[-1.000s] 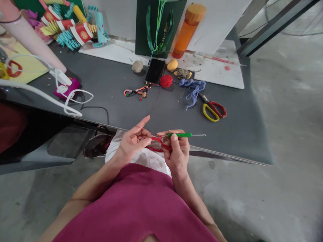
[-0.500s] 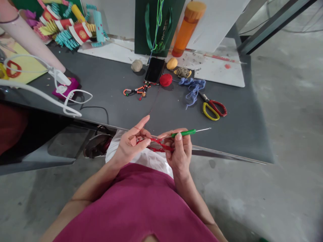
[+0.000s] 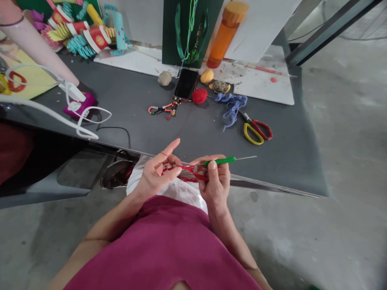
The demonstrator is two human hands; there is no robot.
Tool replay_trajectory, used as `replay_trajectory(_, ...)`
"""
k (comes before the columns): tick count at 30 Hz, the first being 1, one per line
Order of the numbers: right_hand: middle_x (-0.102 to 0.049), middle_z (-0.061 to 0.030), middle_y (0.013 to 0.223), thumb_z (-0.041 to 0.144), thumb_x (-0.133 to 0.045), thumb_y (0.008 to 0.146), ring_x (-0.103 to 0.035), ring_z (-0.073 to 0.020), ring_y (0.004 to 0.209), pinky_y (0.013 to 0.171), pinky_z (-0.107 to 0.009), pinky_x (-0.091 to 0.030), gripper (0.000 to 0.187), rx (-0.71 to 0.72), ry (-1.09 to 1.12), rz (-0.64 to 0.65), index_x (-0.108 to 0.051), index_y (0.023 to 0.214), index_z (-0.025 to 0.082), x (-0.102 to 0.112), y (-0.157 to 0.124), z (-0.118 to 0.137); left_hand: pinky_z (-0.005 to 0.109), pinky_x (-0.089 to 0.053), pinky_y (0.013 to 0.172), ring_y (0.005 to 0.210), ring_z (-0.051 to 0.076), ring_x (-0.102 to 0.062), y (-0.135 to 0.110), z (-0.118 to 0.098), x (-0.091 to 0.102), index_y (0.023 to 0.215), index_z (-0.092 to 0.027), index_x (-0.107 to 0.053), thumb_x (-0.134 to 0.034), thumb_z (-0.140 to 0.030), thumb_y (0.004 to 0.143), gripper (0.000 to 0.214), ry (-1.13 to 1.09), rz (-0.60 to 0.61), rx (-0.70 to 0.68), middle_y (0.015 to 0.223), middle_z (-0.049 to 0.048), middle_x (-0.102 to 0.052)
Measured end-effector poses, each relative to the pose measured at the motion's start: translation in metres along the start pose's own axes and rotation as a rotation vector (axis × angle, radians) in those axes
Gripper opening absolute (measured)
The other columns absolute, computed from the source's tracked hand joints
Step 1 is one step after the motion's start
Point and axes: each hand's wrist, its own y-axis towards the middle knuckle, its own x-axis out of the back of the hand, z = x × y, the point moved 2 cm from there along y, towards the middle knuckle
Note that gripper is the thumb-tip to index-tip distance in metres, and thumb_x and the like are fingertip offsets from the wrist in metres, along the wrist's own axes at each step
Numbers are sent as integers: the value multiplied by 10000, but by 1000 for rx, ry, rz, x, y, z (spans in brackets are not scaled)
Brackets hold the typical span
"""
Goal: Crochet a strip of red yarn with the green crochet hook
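Observation:
My right hand (image 3: 214, 177) pinches a green-handled crochet hook (image 3: 219, 161), whose thin metal shaft points to the right over the table. My left hand (image 3: 155, 173) holds a red crocheted chain (image 3: 191, 173) between its fingers, with the index finger raised. The chain spans the gap between my hands, and its lower loops hang near my white-clothed lap. A thin strand runs up from my left hand toward a red yarn ball (image 3: 199, 96) lying on the grey table (image 3: 127, 104), well beyond my reach point.
A black phone (image 3: 186, 83), a beaded string (image 3: 165, 108), blue yarn (image 3: 231, 106) and yellow-and-red scissors (image 3: 255, 129) lie on the table. Paper crafts, an orange bottle (image 3: 223, 40) and a green bag (image 3: 184, 32) stand behind. Cables and a pink device (image 3: 79, 105) sit at left.
The crochet hook has tilted and shifted slightly right, its tip now pointing further to the right. My left hand has barely moved, and the chain between my hands looks a little tauter.

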Motion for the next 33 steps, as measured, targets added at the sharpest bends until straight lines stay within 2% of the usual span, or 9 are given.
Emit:
replay_trajectory(5,-746,54,679,461,-714,948,-372,-42,301,277,-156,-281,217,2,-46,-14,-637,864,277,1,-1,0,272,-505,754,780,130,-590,0,1,1,1459,-281,-654,-789,-223,796,679,-4,-2,-27,856,6,-689)
replay_trajectory(9,-748,55,679,462,-742,929,-355,-34,301,266,-143,-261,227,4,-24,-27,-646,855,269,-1,0,2,270,-509,766,783,131,-597,0,0,1,1436,-269,-676,-792,-217,797,651,2,-2,-28,852,7,-693)
replay_trajectory(18,-811,18,770,476,-736,929,-357,-18,293,278,-133,-269,250,-1,-63,-2,-653,859,251,1,-2,2,293,-530,857,840,147,-625,-1,-2,1,1419,-267,-691,-783,-209,804,625,11,7,-25,863,13,-712)
replay_trajectory(27,-822,15,797,425,-716,964,-366,-15,302,293,-126,-291,193,23,-40,30,-670,881,257,2,-2,2,312,-535,857,870,159,-623,-1,0,6,1434,-267,-675,-793,-233,804,642,14,38,4,889,21,-713)
replay_trajectory(33,-822,6,796,448,-729,944,-394,-26,317,293,-137,-299,221,27,-55,18,-670,868,248,1,-2,4,315,-532,865,864,156,-617,-1,-1,8,1402,-269,-702,-791,-238,822,588,12,32,-2,886,19,-705)
